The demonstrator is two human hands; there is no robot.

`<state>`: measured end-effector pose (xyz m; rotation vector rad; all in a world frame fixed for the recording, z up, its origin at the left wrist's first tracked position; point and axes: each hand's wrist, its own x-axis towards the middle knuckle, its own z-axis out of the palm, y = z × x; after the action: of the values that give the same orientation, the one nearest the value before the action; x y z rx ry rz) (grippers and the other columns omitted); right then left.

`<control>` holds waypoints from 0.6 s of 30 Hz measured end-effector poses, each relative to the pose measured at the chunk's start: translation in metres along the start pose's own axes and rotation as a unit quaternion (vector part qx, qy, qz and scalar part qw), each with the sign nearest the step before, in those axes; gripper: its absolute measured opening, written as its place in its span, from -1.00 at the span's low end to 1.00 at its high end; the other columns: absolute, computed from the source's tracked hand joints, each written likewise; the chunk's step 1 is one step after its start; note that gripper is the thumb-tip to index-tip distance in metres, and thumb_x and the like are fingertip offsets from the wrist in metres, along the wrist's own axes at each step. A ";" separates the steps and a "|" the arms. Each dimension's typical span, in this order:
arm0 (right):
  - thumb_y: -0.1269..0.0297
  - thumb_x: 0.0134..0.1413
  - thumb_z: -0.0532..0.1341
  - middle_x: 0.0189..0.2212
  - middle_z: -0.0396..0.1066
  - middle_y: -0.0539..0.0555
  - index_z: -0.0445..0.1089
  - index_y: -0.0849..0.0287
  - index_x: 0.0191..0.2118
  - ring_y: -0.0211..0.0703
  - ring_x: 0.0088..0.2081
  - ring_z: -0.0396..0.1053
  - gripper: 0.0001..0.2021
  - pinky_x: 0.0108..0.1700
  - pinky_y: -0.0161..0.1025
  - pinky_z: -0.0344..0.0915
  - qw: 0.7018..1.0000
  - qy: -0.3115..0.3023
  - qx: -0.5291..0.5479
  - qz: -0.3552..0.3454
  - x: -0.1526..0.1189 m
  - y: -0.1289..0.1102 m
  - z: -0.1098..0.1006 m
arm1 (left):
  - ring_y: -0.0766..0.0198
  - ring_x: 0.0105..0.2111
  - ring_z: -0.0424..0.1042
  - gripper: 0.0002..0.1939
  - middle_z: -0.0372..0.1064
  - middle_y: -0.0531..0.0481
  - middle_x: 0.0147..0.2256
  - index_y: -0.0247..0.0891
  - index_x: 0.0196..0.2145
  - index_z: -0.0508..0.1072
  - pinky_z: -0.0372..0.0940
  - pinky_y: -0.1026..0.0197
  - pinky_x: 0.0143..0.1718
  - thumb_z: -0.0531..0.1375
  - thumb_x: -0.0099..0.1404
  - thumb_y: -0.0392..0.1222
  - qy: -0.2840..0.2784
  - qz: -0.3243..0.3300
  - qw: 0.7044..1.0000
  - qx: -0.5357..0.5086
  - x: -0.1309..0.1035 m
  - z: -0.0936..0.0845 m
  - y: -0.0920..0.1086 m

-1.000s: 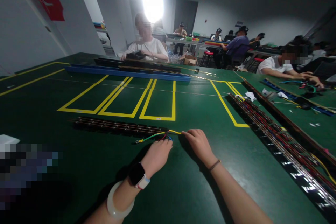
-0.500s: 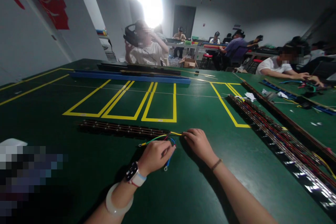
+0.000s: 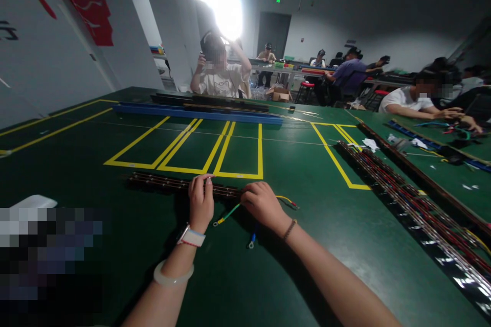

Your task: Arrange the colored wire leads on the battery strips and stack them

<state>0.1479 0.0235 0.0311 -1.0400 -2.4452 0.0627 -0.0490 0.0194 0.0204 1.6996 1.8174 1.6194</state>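
A long dark strip with thin metal rods along it (image 3: 164,182) lies across the green table in front of me. My left hand (image 3: 201,202) is closed over its middle, fingers bent across to the far side. Around the strip's right end my right hand (image 3: 264,204) is wrapped, hiding where the wires join. From there a green wire with a ring terminal (image 3: 229,214) sticks out to the left. A blue wire with a ring terminal (image 3: 252,239) points toward me, and a yellow wire with a red end (image 3: 286,199) reaches out to the right.
Several similar strips with red wiring (image 3: 414,214) run along the right side. A blue channel (image 3: 199,113) and dark bars lie at the far edge. Yellow tape (image 3: 184,167) marks rectangles on the table (image 3: 153,245). A co-worker (image 3: 218,71) sits opposite; another (image 3: 410,102) works at right.
My left hand has moved from the wires up and left onto the strip's middle. My right hand has let go of the yellow wire and shifted left onto the strip's end.
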 end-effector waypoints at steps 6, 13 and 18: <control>0.40 0.07 0.21 -0.13 0.35 0.11 0.41 0.12 -0.24 -0.13 -0.09 0.28 -0.89 -0.07 -0.16 0.22 0.997 0.013 0.055 0.060 -0.028 0.026 -0.030 | 0.05 0.16 0.10 -0.69 0.27 -0.16 0.03 -0.19 -0.08 0.31 -0.10 -0.13 0.18 -0.08 0.34 -0.06 -0.008 -0.082 0.996 0.043 0.001 0.011 -0.018; 0.53 0.10 0.09 -0.03 0.34 0.08 0.38 0.03 -0.03 -0.14 0.01 0.28 -0.64 0.04 -0.10 0.21 0.989 -0.137 0.058 0.017 -0.045 0.068 -0.063 | 0.02 0.26 -0.10 -0.65 0.19 -0.19 0.12 -0.21 -0.05 0.30 -0.43 -0.24 0.22 -0.11 0.35 -0.04 -0.048 -0.090 0.993 0.050 -0.003 0.017 -0.022; 0.26 0.15 0.15 -0.12 0.38 0.13 0.35 0.14 -0.02 -0.15 -0.10 0.35 -0.72 -0.06 -0.18 0.28 0.994 -0.069 0.028 0.082 -0.014 0.044 -0.056 | 0.04 0.26 -0.08 -0.67 0.20 -0.15 0.12 -0.18 -0.07 0.31 -0.44 -0.25 0.22 -0.10 0.35 -0.04 -0.044 -0.081 0.995 0.047 -0.004 0.018 -0.026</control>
<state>0.2106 0.0375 0.0649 -1.2478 -2.4581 0.2634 -0.0505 0.0325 -0.0081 1.5855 1.9609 1.3934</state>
